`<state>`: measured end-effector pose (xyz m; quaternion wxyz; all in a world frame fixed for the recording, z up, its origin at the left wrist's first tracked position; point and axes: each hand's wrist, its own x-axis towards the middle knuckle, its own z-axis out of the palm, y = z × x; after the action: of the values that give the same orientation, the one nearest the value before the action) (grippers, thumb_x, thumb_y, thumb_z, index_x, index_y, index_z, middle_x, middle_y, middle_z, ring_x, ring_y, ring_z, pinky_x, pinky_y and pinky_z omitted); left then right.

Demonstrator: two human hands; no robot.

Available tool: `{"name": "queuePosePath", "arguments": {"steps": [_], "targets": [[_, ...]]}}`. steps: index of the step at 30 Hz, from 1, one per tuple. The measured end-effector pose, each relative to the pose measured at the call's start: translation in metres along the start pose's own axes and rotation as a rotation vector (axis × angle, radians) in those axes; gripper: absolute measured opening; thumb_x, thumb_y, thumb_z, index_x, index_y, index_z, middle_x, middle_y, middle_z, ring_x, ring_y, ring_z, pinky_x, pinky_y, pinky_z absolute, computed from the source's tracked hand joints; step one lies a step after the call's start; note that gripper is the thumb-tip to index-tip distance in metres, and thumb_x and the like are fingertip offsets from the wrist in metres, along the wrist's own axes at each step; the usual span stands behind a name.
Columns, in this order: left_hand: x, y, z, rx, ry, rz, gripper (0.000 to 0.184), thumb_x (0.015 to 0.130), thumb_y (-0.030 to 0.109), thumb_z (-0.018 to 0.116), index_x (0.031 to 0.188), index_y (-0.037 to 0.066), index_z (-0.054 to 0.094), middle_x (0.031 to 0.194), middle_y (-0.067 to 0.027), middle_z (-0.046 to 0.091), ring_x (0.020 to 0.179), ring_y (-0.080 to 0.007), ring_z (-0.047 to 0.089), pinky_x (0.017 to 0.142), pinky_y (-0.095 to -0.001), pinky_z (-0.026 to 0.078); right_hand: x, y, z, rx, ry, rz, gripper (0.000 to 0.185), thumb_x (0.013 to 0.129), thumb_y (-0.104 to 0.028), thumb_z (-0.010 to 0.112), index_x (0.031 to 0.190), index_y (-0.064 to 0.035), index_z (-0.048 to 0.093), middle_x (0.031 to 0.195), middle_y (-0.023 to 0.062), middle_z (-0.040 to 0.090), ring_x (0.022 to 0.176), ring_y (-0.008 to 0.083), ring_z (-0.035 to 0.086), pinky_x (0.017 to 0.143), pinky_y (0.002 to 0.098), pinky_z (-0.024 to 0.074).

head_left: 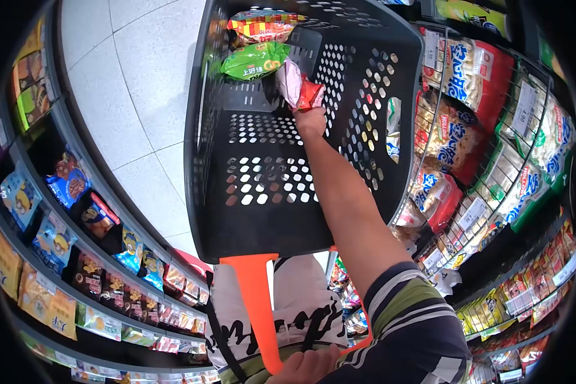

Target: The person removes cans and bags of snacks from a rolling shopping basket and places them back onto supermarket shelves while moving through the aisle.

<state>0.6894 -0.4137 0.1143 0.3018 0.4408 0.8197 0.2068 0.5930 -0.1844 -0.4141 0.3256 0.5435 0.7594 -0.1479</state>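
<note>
"What does the head view show?"

"The right hand (310, 120) reaches into a deep black perforated plastic basket (262, 233), fingers clamped on glossy pale-pink and red packaging (289, 83)."

"One packet or two?"

"I can't tell. It's well inside the basket, just beside a shiny green plastic snack bag (253, 62); a red-and-yellow bag (262, 29) lies beyond."

"And the left hand (307, 366)?"

"At the bottom edge, fingers curled together on the bright orange plastic handle (253, 294)."

"Around the basket?"

"Red-and-white plastic bags (470, 77) on the right, pale floor tiles (134, 77) on the left."
</note>
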Motion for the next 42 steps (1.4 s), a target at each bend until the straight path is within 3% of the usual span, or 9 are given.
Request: {"name": "queuePosePath", "arguments": {"steps": [4, 7, 10, 17, 19, 26, 28, 34, 42], "targets": [[-0.003, -0.002, 0.003, 0.049, 0.049, 0.061, 0.021, 0.099, 0.019, 0.061, 0.119, 0.012, 0.06, 0.089, -0.0022, 0.041, 0.077, -0.0138, 0.047, 0.066, -0.0277, 0.042, -0.002, -0.006, 0.002, 0.003, 0.051, -0.013, 0.059, 0.084, -0.037, 0.083, 0.12, 0.0027, 0.06, 0.118, 0.0241, 0.072, 0.11, 0.0385, 0.072, 0.097, 0.045, 0.0572], [-0.001, 0.001, -0.004, -0.224, 0.01, -0.025, 0.026, 0.097, 0.028, 0.065, 0.117, 0.012, 0.059, 0.095, -0.003, 0.049, 0.081, -0.0185, 0.052, 0.069, -0.043, 0.045, -0.007, -0.005, -0.016, 0.013, 0.014, -0.029, 0.055, 0.085, -0.034, 0.081, 0.121, 0.0024, 0.061, 0.118, 0.0244, 0.072, 0.111, 0.0369, 0.072, 0.098, 0.0438, 0.057], [0.011, -0.01, -0.01, -0.171, 0.043, 0.078, 0.028, 0.092, 0.03, 0.062, 0.107, 0.007, 0.066, 0.078, 0.0015, 0.052, 0.072, -0.0166, 0.056, 0.065, -0.0326, 0.045, -0.029, -0.003, -0.06, 0.065, -0.021, 0.019, 0.055, 0.085, -0.034, 0.081, 0.12, 0.0032, 0.061, 0.118, 0.0246, 0.072, 0.109, 0.0384, 0.072, 0.097, 0.0443, 0.0569], [0.031, -0.007, -0.047, -0.276, -0.067, -0.052, 0.033, 0.074, 0.034, 0.081, 0.095, 0.012, 0.067, 0.072, -0.0031, 0.063, 0.075, -0.0244, 0.063, 0.065, -0.0411, 0.051, -0.142, 0.026, -0.242, 0.39, 0.036, -0.21, 0.046, 0.083, -0.028, 0.083, 0.112, 0.003, 0.065, 0.106, 0.0225, 0.076, 0.098, 0.0382, 0.075, 0.09, 0.0454, 0.0566], [0.036, -0.007, -0.055, -0.266, 0.034, -0.045, 0.029, 0.071, 0.034, 0.083, 0.088, 0.013, 0.071, 0.073, -0.0045, 0.068, 0.074, -0.0255, 0.065, 0.065, -0.0435, 0.052, -0.168, 0.045, -0.283, 0.747, -0.054, -0.362, 0.031, 0.091, -0.008, 0.077, 0.117, 0.0026, 0.064, 0.096, 0.0105, 0.076, 0.079, 0.0169, 0.073, 0.071, 0.0326, 0.0578], [0.043, 0.004, -0.09, -0.087, -0.04, -0.139, 0.031, 0.084, 0.046, 0.074, 0.095, 0.018, 0.08, 0.08, -0.0133, 0.074, 0.078, -0.0342, 0.071, 0.073, -0.0467, 0.056, -0.366, 0.116, -0.533, 1.199, -0.149, -0.757, 0.038, 0.092, -0.005, 0.076, 0.127, -0.0024, 0.061, 0.109, 0.0034, 0.073, 0.087, 0.0084, 0.068, 0.074, 0.0269, 0.0574], [0.041, -0.013, -0.072, -0.021, -0.019, -0.08, 0.04, 0.083, 0.055, 0.073, 0.108, 0.025, 0.082, 0.083, -0.0144, 0.075, 0.082, -0.0349, 0.073, 0.076, -0.0473, 0.057, -0.409, 0.145, -0.586, 1.335, 0.037, -0.91, 0.046, 0.091, -0.007, 0.08, 0.132, -0.002, 0.06, 0.113, 0.0026, 0.073, 0.094, 0.0081, 0.068, 0.078, 0.0269, 0.0574], [0.039, 0.003, -0.098, -0.088, 0.148, -0.028, 0.036, 0.076, 0.046, 0.082, 0.095, 0.016, 0.084, 0.071, -0.0106, 0.073, 0.066, -0.0297, 0.071, 0.063, -0.0426, 0.055, -0.505, 0.26, -0.703, 1.479, 0.322, -1.031, 0.045, 0.093, 0.004, 0.073, 0.134, 0.0036, 0.055, 0.127, 0.0094, 0.065, 0.114, 0.0158, 0.066, 0.099, 0.033, 0.0559], [0.049, -0.009, -0.099, -0.093, 0.1, -0.097, 0.04, 0.075, 0.048, 0.083, 0.097, 0.015, 0.084, 0.072, -0.0134, 0.073, 0.066, -0.031, 0.072, 0.065, -0.0422, 0.056, -0.596, 0.382, -0.778, 0.933, 1.371, -0.924, 0.027, 0.091, -0.001, 0.075, 0.117, 0.0021, 0.068, 0.107, 0.0036, 0.059, 0.096, 0.0132, 0.057, 0.086, 0.0252, 0.046]]}}
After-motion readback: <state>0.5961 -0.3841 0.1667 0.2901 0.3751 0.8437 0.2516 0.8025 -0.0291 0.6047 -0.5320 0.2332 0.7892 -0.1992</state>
